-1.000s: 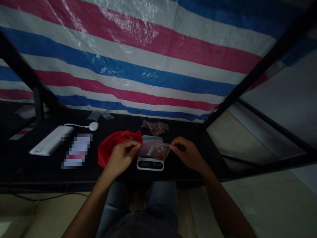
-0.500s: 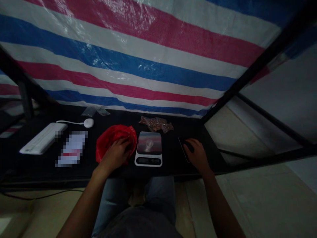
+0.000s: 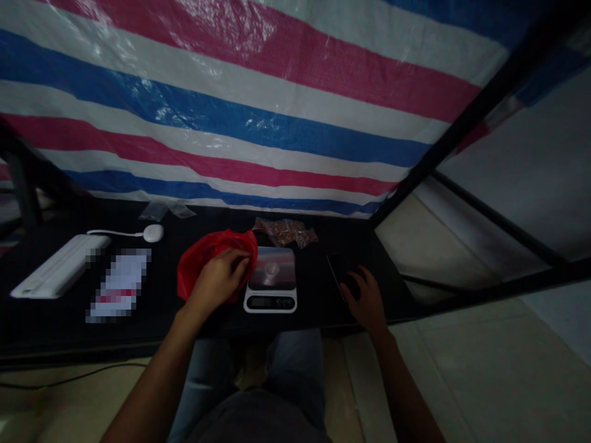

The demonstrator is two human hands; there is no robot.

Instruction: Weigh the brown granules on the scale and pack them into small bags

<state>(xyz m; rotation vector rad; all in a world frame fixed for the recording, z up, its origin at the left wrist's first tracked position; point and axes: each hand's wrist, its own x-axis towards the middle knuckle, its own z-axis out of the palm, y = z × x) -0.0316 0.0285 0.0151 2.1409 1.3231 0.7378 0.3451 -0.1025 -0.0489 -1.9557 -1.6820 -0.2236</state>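
My left hand point(image 3: 222, 275) is over the right side of a red plastic bag point(image 3: 188, 271), its thumb and fingers drawn together at the rim nearest the scale. Anything inside that pinch is too small to make out. Just to the right stands a white digital scale point(image 3: 271, 301) with a shiny weighing plate, on which a small clear round cup point(image 3: 271, 272) sits. My right hand point(image 3: 367, 296) rests with fingers apart at a flat dark object point(image 3: 337, 267) that looks like a phone.
Small clear bags of reddish-brown bits point(image 3: 286, 232) lie behind the scale. Farther left are clear plastic bags point(image 3: 154, 211), a white power strip point(image 3: 60, 266) with a cable, a round white piece point(image 3: 153, 233) and a blurred packet point(image 3: 120, 283). A striped sheet point(image 3: 258, 123) hangs behind the black table.
My left hand has come up from inside the red bag towards its right rim beside the scale. My right hand has spread its fingers slightly. The view has shifted a little.
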